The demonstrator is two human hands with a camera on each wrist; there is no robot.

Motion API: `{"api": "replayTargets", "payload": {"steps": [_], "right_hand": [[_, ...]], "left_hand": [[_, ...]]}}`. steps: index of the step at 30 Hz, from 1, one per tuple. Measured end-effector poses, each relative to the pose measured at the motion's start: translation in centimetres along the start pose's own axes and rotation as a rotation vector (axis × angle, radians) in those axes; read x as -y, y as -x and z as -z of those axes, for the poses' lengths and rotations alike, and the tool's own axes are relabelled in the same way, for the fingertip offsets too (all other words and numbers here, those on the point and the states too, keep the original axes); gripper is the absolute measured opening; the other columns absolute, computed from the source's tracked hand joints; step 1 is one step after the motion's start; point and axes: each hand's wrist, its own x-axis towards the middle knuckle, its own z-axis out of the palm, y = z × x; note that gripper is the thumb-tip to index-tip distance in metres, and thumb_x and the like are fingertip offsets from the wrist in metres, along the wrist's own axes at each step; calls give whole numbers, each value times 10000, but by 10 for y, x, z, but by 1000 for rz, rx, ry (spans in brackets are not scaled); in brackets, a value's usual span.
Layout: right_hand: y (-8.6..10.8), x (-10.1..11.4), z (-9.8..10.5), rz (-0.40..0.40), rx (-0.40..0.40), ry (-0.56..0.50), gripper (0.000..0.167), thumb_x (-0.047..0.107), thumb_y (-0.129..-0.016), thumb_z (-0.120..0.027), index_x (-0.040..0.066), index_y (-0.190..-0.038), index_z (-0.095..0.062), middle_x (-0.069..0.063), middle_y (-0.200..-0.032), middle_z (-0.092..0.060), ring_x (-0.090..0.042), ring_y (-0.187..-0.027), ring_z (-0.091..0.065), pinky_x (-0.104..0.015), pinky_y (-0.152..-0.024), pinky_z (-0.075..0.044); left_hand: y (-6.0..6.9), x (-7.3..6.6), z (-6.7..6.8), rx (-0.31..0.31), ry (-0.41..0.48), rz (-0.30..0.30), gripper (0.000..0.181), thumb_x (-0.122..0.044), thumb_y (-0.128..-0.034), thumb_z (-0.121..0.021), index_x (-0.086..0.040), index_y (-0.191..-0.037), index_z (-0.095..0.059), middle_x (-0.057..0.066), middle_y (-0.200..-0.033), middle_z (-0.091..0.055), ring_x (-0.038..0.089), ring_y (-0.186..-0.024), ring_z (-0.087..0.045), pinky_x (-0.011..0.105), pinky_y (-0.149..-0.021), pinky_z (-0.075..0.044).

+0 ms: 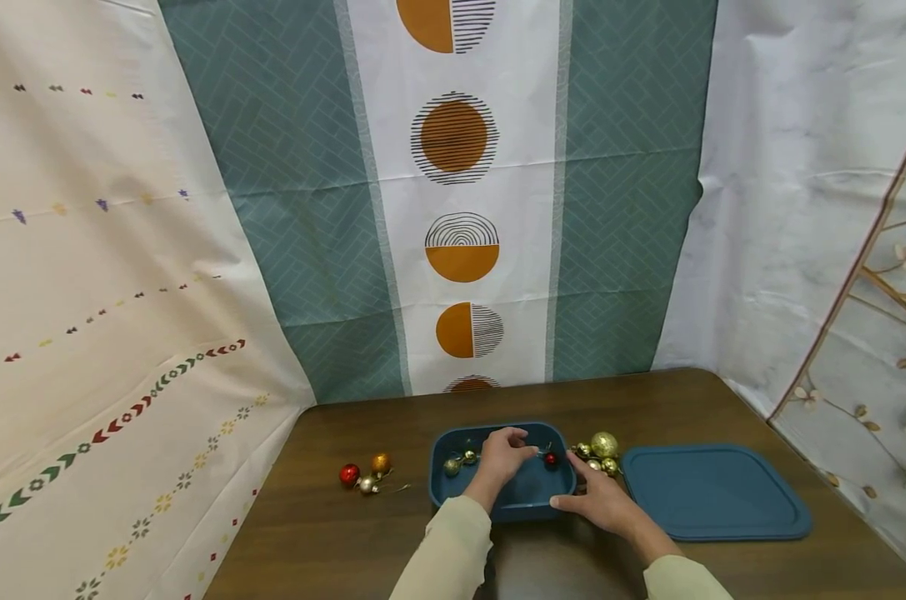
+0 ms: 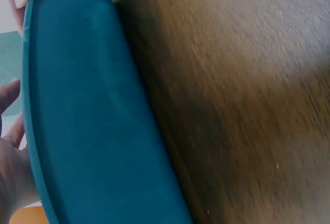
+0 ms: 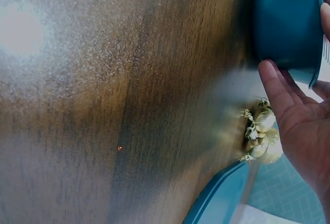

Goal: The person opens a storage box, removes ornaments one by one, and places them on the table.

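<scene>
A dark blue rectangular box point(image 1: 523, 510) stands on the table. My left hand point(image 1: 501, 457) is over its inside, thumb and forefinger apart, with nothing visible between them; the left wrist view shows part of this hand point(image 2: 13, 167) behind the rim. Inside the box, a small red ball ornament point(image 1: 551, 459) lies to the right of the left hand, and a gold-green ball ornament point(image 1: 452, 467) lies to its left. My right hand point(image 1: 601, 498) touches the box's right front corner, fingers straight along the outer wall and thumb by the rim, as the right wrist view also shows point(image 3: 304, 126).
Several gold ball ornaments point(image 1: 604, 444) cluster right of the box. Beyond them lies a flat blue lid point(image 1: 715, 492). At the left are a red ball point(image 1: 350, 475), an orange ball point(image 1: 381, 463) and a silvery ball point(image 1: 367, 484). Curtains hang behind the wooden table point(image 1: 310, 533).
</scene>
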Motion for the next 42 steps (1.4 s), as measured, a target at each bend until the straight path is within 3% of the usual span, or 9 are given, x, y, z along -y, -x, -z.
{"api": "replayTargets", "payload": {"steps": [5,14,23,32,42], "right_hand": [[-1,-2,-1,-11,7,-8,930,314,-856,-791,-28,-1541,-262,-255,-1283,-597,-388,-1136,-611,-555,-915,-491],[-1,-2,-2,14,15,-22,912,281,-868,-783,-49,-1535,-256,-280,-1298,-579,-400,-1147,-606,-537,-911,-501],[0,1,-2,17,7,-26,907,270,-866,-785,-42,-1536,-259,-301,-1336,-546,-420,-1166,-593,-523,-902,-512],[-2,-4,0,12,0,-36,916,278,-863,-788,-16,-1547,-255,-285,-1314,-567,-421,-1164,-583,-548,-900,-495],[-1,-3,1,13,26,-43,910,281,-877,-774,-31,-1546,-242,-282,-1304,-575,-421,-1164,-582,-549,-901,-496]], "left_hand": [[-2,2,-10,20,0,8,319,-171,-877,-774,-37,-1156,-698,13,-938,-652,156,-823,-598,368,-756,-550],[-7,2,-25,2,-18,9,313,-161,-851,-799,-16,-1113,-709,14,-880,-645,150,-774,-579,356,-736,-544],[-12,2,-35,2,-25,53,304,-136,-834,-811,-12,-1092,-712,13,-858,-645,154,-770,-589,364,-753,-553],[-18,0,-41,-4,-97,67,273,-128,-813,-829,-24,-1042,-724,29,-877,-678,173,-799,-626,382,-774,-554],[-20,1,-47,-18,-144,3,208,-87,-790,-837,-2,-959,-749,75,-906,-718,219,-841,-659,367,-761,-552]]}}
